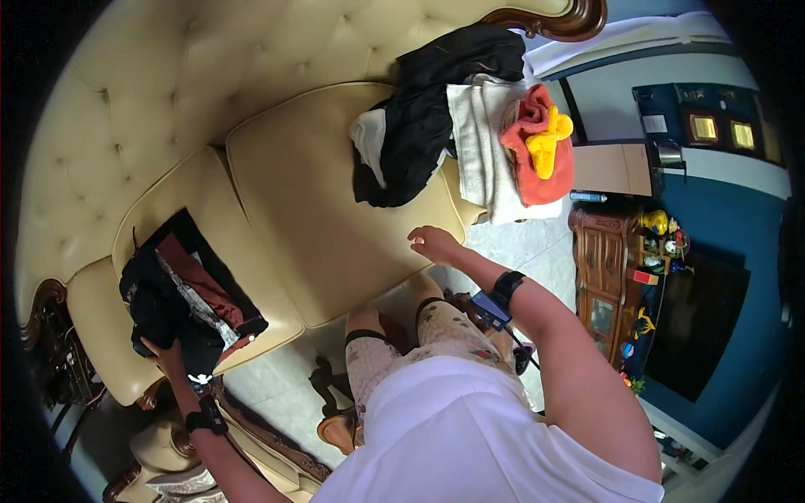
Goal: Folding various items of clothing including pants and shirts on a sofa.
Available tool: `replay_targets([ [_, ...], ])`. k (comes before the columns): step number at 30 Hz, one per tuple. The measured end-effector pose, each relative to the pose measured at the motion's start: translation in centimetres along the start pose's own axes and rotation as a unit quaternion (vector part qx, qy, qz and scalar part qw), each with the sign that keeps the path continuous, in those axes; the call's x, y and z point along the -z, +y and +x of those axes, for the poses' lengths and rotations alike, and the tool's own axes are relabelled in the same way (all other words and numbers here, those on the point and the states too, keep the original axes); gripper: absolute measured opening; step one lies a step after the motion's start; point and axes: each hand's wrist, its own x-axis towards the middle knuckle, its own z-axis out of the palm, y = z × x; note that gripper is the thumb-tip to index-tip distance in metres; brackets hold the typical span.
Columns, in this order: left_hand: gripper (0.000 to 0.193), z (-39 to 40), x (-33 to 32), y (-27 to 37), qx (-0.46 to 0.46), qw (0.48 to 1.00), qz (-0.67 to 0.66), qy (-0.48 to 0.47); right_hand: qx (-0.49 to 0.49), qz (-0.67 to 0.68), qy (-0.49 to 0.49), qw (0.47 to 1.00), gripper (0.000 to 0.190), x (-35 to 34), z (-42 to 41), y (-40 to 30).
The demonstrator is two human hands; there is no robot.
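My left hand [165, 357] is at the lower edge of a pile of dark clothes [163, 314] on the left seat cushion; its fingers are partly hidden against the black fabric. Dark red and patterned grey garments lie in that pile. My right hand [433, 244] hangs over the front of the middle cushion, fingers loosely curled, touching no cloth. Beyond it lies a heap of black clothing [409, 138] with a white part. To its right are folded white towels [478, 144] and a coral red cloth [547, 185] with a yellow plush item [544, 148] on top.
The cream leather sofa [302, 188] has a tufted back and carved wooden trim. A wooden cabinet [600, 251] with ornaments stands at the right, near a dark television [698, 327]. Behind my left arm is another carved seat [251, 440]. A small wooden piece [339, 427] stands beside my legs.
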Motion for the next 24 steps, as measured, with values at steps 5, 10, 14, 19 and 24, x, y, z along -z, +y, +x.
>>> replay_targets([
  [5, 0.096, -0.1, -1.4, 8.8, 0.052, 0.997, 0.006, -0.061, -0.033, -0.001, 0.076, 0.997, 0.031, 1.2, -2.3, 3.8],
  [10, 0.087, 1.3, -0.5, 3.1, 0.046, 0.998, 0.029, -0.019, 0.002, 0.002, 0.230, 0.973, 0.034, 4.3, -2.4, 2.3],
  [14, 0.075, 0.6, 1.7, 0.9, 0.132, 0.990, 0.027, 0.040, 0.010, -0.159, 0.487, 0.859, 0.048, 11.1, -3.9, 1.6],
  [19, 0.062, -0.4, 6.9, 1.8, 0.274, 0.944, -0.012, 0.181, -0.155, -0.223, 0.535, 0.800, 0.091, 18.3, -5.2, 3.0],
  [24, 0.049, -5.9, 11.2, 11.3, 0.024, 0.928, -0.259, 0.267, -0.288, -0.217, 0.433, 0.826, 0.101, 20.7, -4.6, 4.5],
])
